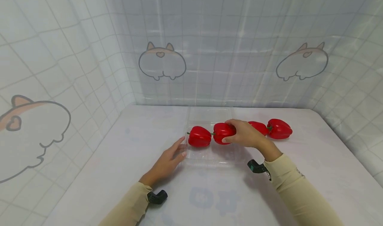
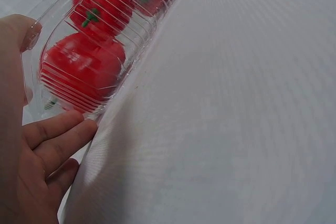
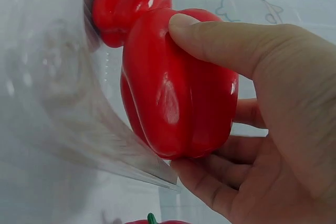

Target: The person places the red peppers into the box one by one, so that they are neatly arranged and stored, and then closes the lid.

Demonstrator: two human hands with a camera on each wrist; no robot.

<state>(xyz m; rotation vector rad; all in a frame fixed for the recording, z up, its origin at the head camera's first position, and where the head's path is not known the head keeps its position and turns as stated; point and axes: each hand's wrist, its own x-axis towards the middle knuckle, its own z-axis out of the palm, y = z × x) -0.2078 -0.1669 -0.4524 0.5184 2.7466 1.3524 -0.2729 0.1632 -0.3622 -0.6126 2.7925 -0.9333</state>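
Observation:
A clear plastic box (image 1: 209,156) lies on the table, with its lid (image 1: 209,113) folded back behind it. Inside, at the left, sits a red bell pepper (image 1: 199,136) with a green stem. My right hand (image 1: 243,134) grips a second red bell pepper (image 3: 181,87), thumb on one side and fingers on the other, over the right half of the box and close beside the first. At the box's left wall rests my left hand (image 1: 167,161); in the left wrist view its thumb touches the rim and its straight fingers (image 2: 58,140) lie against the wall.
Right of the box, another red bell pepper (image 1: 259,127) lies partly hidden behind my right hand. Touching it is one more red bell pepper (image 1: 279,128). The white table (image 1: 119,172) is bounded by white gridded sheets (image 1: 221,53) with cartoon drawings at the back and sides.

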